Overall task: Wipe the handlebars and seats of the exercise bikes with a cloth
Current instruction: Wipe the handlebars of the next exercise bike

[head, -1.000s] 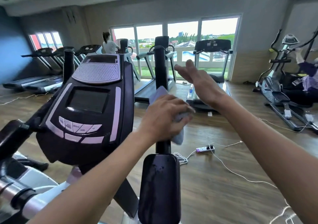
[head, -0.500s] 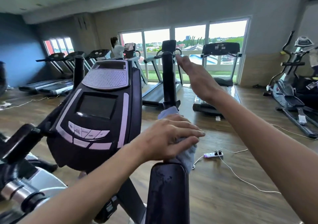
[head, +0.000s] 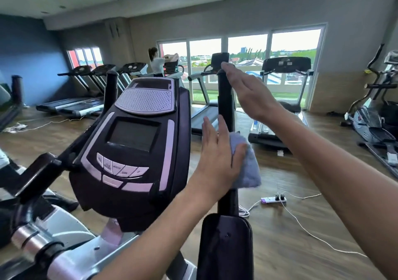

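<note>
My left hand (head: 217, 163) lies with its fingers straight, palm pressing the pale blue cloth (head: 245, 163) flat against the upright black handlebar (head: 225, 99) on the machine's right side; the cloth is pressed, not clutched, and hangs partly loose below my palm. My right hand (head: 249, 92) is released, fingers extended near the top of the same handlebar; I cannot tell whether it touches the bar or only hovers beside it.

Risks, as I judge them:

(a) Slip of the cloth. With no fingers curled round it, the cloth is held by pressure alone. A fast stroke up the bar, or a lapse in pressure, could let it drop to the wooden floor.

(b) Partial coverage. The cloth meets the bar on one side only, so the far face of the grip may go unwiped unless I wrap the cloth round it.

(c) Bar movement. If this handlebar pivots, as such arms often do, sideways pressure could swing it away and break contact, all the more if my right hand is not steadying it.

(d) Stray contact. The console (head: 133, 148), with its screen and button row, sits just beside my left forearm; a wide elbow could press a button.

(e) Unfinished work. The left handlebar (head: 111, 90) beyond the console carries no cloth now, and no seat is in view.
</note>
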A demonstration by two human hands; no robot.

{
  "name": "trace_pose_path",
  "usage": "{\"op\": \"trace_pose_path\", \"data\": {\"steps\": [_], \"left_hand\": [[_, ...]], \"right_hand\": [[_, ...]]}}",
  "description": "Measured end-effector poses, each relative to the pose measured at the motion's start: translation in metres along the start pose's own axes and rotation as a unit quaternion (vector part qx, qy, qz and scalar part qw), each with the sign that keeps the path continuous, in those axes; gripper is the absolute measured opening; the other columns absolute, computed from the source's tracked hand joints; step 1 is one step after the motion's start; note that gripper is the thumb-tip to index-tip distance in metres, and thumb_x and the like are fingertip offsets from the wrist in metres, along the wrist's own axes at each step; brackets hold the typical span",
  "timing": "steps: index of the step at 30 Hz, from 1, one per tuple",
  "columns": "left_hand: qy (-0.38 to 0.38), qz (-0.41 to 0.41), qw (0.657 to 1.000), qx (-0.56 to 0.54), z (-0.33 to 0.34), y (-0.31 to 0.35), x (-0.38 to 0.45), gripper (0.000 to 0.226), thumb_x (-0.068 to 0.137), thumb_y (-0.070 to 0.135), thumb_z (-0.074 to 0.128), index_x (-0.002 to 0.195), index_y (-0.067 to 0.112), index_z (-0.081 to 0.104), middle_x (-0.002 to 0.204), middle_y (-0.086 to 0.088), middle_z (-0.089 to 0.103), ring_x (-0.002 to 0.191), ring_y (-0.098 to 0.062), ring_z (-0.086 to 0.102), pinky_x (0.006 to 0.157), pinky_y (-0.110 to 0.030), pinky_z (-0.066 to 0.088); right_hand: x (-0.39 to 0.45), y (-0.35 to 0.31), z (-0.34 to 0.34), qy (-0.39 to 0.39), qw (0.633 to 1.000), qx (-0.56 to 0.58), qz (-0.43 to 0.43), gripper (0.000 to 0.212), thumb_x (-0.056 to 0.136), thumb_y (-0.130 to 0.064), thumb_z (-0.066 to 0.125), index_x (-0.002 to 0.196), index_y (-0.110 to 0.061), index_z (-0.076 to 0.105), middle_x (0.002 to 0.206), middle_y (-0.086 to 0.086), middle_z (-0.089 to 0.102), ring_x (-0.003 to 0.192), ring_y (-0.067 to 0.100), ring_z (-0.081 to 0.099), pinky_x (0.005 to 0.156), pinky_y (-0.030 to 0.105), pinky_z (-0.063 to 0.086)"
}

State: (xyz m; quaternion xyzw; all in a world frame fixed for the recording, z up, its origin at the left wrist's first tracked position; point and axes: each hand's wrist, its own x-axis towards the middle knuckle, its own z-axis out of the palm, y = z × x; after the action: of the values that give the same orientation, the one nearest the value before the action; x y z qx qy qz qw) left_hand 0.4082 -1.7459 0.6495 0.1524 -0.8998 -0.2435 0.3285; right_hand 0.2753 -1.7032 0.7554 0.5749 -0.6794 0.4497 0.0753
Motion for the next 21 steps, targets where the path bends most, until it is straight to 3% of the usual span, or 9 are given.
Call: {"op": "trace_pose_path", "data": {"steps": [3, 5, 7, 8, 10, 13, 17, 19, 21], "left_hand": [[0.012, -0.059, 0.998, 0.029, 0.007, 0.009, 0.004, 0.091, 0.098, 0.060, 0.017, 0.160, -0.004, -0.001, 0.167, -0.028, -0.009, 0.157, -0.031, -0.015, 0.128, -0.038, -0.005], [0.011, -0.064, 0.995, 0.075, 0.008, 0.015, -0.020, 0.090, 0.099, 0.059, 0.014, 0.159, -0.007, 0.002, 0.166, -0.031, -0.005, 0.158, -0.034, -0.007, 0.129, -0.042, 0.003], [0.034, -0.025, 0.990, 0.132, 0.007, 0.019, -0.044, 0.096, 0.097, 0.064, 0.009, 0.158, -0.010, 0.005, 0.165, -0.034, 0.002, 0.158, -0.037, 0.002, 0.127, -0.038, 0.003], [0.002, -0.031, 0.991, 0.128, 0.008, 0.017, -0.047, 0.097, 0.096, 0.066, 0.007, 0.158, -0.007, -0.002, 0.167, -0.031, -0.005, 0.158, -0.034, -0.005, 0.124, -0.031, -0.005], [-0.056, -0.046, 0.991, 0.110, 0.004, 0.012, -0.034, 0.091, 0.098, 0.064, 0.006, 0.158, -0.002, -0.013, 0.166, -0.027, -0.019, 0.156, -0.030, -0.020, 0.120, -0.028, -0.019], [-0.013, -0.074, 0.992, 0.102, 0.003, 0.015, -0.001, 0.080, 0.109, 0.048, 0.027, 0.159, -0.005, -0.007, 0.165, -0.031, -0.015, 0.156, -0.037, -0.015, 0.128, -0.040, -0.008], [0.020, -0.083, 0.987, 0.135, 0.015, 0.027, -0.028, 0.095, 0.086, 0.054, -0.002, 0.158, -0.008, 0.000, 0.164, -0.035, -0.008, 0.157, -0.041, -0.001, 0.128, -0.045, 0.005], [0.034, -0.063, 0.989, 0.128, 0.012, 0.027, -0.054, 0.094, 0.089, 0.054, 0.005, 0.158, -0.011, 0.008, 0.164, -0.037, 0.001, 0.156, -0.041, 0.008, 0.126, -0.045, 0.013], [-0.041, -0.086, 0.994, 0.059, 0.001, 0.026, -0.056, 0.084, 0.102, 0.053, 0.015, 0.159, -0.003, -0.007, 0.167, -0.028, -0.014, 0.158, -0.032, -0.007, 0.126, -0.033, 0.000]], "right_hand": [[0.002, 0.003, -0.001, 0.006, 1.000, -0.018, -0.007, 0.047, 0.113, -0.026, 0.030, 0.153, -0.002, 0.040, 0.160, 0.011, 0.042, 0.144, 0.011, 0.037, 0.104, -0.002, 0.024], [0.002, 0.005, 0.000, 0.007, 1.000, -0.026, -0.008, 0.049, 0.113, -0.030, 0.030, 0.157, -0.010, 0.035, 0.164, 0.004, 0.034, 0.151, 0.011, 0.028, 0.112, 0.004, 0.017], [0.001, 0.004, 0.002, 0.009, 1.000, -0.029, -0.006, 0.049, 0.113, -0.030, 0.030, 0.158, -0.010, 0.034, 0.164, 0.004, 0.035, 0.149, 0.009, 0.030, 0.112, 0.006, 0.017], [0.000, 0.003, 0.003, 0.013, 0.999, -0.031, -0.004, 0.049, 0.113, -0.029, 0.030, 0.156, -0.006, 0.036, 0.161, 0.007, 0.039, 0.145, 0.010, 0.036, 0.109, 0.004, 0.022], [-0.003, 0.000, 0.006, 0.018, 0.999, -0.038, 0.001, 0.046, 0.113, -0.026, 0.031, 0.149, 0.001, 0.042, 0.154, 0.018, 0.047, 0.138, 0.020, 0.044, 0.108, 0.017, 0.033], [-0.005, -0.003, 0.011, 0.016, 0.998, -0.048, 0.023, 0.047, 0.113, -0.026, 0.031, 0.148, 0.005, 0.039, 0.153, 0.025, 0.043, 0.141, 0.034, 0.039, 0.113, 0.037, 0.029], [-0.007, -0.006, 0.013, 0.028, 0.998, -0.043, 0.035, 0.046, 0.113, -0.022, 0.032, 0.145, 0.009, 0.040, 0.150, 0.028, 0.044, 0.138, 0.036, 0.040, 0.110, 0.035, 0.030], [-0.007, -0.007, 0.013, 0.032, 0.998, -0.039, 0.024, 0.046, 0.113, -0.022, 0.032, 0.148, 0.007, 0.039, 0.157, 0.021, 0.041, 0.145, 0.030, 0.036, 0.113, 0.024, 0.029], [-0.006, -0.004, 0.014, 0.038, 0.999, -0.032, 0.013, 0.048, 0.113, -0.024, 0.031, 0.154, 0.001, 0.036, 0.163, 0.013, 0.034, 0.152, 0.022, 0.028, 0.118, 0.018, 0.021]]}}
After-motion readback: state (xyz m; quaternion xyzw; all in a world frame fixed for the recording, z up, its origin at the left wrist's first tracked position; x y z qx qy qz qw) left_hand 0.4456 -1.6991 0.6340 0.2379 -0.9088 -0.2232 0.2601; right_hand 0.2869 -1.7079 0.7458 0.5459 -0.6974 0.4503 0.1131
